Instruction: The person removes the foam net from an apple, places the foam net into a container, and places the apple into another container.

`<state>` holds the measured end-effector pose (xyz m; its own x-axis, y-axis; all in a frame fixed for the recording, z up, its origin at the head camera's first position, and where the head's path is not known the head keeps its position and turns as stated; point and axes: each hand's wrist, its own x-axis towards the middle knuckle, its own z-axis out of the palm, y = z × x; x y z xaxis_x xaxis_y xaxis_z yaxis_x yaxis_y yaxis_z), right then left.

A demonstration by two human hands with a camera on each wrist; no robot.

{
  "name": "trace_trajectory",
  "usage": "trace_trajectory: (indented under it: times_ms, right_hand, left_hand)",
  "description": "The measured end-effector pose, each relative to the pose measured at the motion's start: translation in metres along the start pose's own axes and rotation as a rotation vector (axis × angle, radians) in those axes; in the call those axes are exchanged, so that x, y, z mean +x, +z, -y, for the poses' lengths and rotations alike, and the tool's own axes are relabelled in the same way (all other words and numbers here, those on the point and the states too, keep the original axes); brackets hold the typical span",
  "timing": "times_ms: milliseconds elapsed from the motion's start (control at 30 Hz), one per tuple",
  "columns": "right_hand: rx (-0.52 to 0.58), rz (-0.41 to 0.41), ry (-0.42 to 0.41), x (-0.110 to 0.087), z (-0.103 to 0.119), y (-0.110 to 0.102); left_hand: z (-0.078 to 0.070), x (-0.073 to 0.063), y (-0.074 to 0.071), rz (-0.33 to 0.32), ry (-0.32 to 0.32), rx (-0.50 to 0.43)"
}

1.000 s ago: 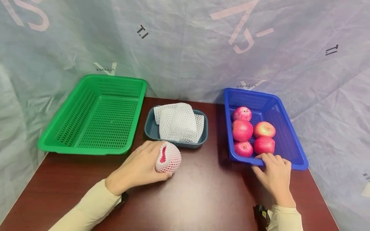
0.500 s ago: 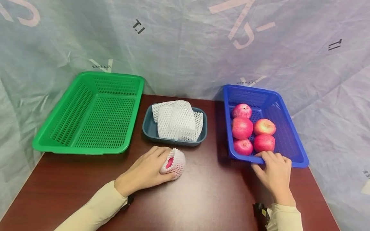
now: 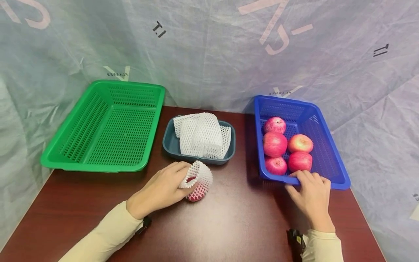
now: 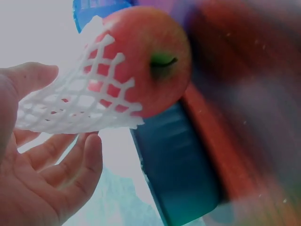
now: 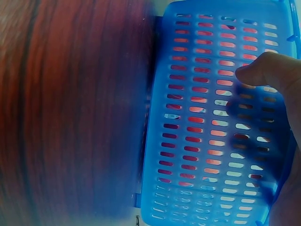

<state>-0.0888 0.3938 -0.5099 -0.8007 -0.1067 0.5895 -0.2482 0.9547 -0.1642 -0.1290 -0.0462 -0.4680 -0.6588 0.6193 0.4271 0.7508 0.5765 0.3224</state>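
Observation:
Near the table's middle my left hand [image 3: 165, 185] holds a white foam net [image 3: 204, 174] between thumb and fingers. A red apple [image 3: 195, 196] sits partly inside this net, its lower side bare. In the left wrist view the apple [image 4: 155, 61] sticks out of the net's [image 4: 80, 106] open end, stem showing, and the hand [image 4: 51, 160] is on the net rather than the bare skin. My right hand [image 3: 311, 194] grips the near rim of a blue basket [image 3: 330, 156] with several apples [image 3: 275, 144] inside. In the right wrist view its thumb [image 5: 263, 70] lies against the slotted outer wall.
Behind the left hand a dark blue-grey tray [image 3: 171, 143] bears several white foam nets [image 3: 203, 136]. A green basket [image 3: 126, 136] with nothing inside stands at the left. A fabric sheet [image 3: 209, 54] hangs behind the dark red table [image 3: 222, 225].
The net has shifted over the apple in my left hand, and the apple's lower side is now exposed. That hand has moved only slightly. My right hand stays on the basket rim.

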Motion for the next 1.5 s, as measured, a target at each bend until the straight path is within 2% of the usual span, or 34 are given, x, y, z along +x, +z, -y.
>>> trace_trajectory:
  times_ms: [167,300,433,633,700,800,900,967,1033,1067,1133,1233,1300,1367,1400,1500]
  right_hand:
    - [0.001,0.002,-0.004,0.0,-0.001,0.001]
    - [0.0,0.003,-0.001,0.0,-0.001,0.0]
    - [-0.001,0.005,0.003,-0.001,-0.001,0.0]
    - [-0.001,0.012,0.008,-0.001,-0.001,-0.002]
    - [-0.001,0.011,0.01,-0.002,-0.001,-0.003]
    - [0.001,0.007,0.012,-0.002,-0.001,-0.003]
    - [0.008,0.005,0.01,-0.002,-0.001,-0.003]
    - [0.011,0.006,0.006,-0.001,-0.001,-0.002]
    - [0.011,0.009,0.002,-0.001,0.0,0.0]
    - [0.01,0.011,0.002,-0.002,-0.001,0.0]
    - [0.008,0.014,0.001,-0.002,-0.001,0.002]
    - [0.012,0.015,0.0,0.0,-0.001,0.003]
    - [0.013,0.013,0.003,0.001,-0.001,0.004]
    - [0.012,0.011,0.007,0.002,-0.002,0.003]
    - [0.011,0.01,0.01,0.002,-0.002,0.003]
    - [0.009,0.01,0.017,0.0,-0.004,0.003]
  left_hand:
    - [-0.001,0.004,-0.011,-0.002,-0.03,0.003]
    - [0.0,0.012,-0.029,-0.015,0.008,0.023]
    - [0.003,0.025,-0.05,-0.022,0.041,0.089]
    - [0.011,0.055,-0.075,0.014,0.006,0.257]
    - [0.018,0.07,-0.078,-0.006,0.021,0.329]
    - [0.03,0.094,-0.074,-0.107,0.101,0.47]
    - [0.043,0.116,-0.064,-0.219,0.162,0.616]
    - [0.05,0.125,-0.055,-0.235,0.174,0.688]
    - [0.055,0.13,-0.044,-0.168,0.161,0.718]
    - [0.055,0.131,-0.038,-0.094,0.149,0.716]
    - [0.056,0.133,-0.028,0.121,0.119,0.687]
    - [0.055,0.137,-0.018,0.5,0.012,0.557]
    - [0.056,0.142,-0.013,0.703,-0.07,0.46]
    - [0.058,0.147,-0.009,0.828,-0.124,0.392]
    - [0.059,0.15,-0.007,0.868,-0.137,0.367]
    - [0.062,0.158,-0.004,0.928,-0.151,0.314]
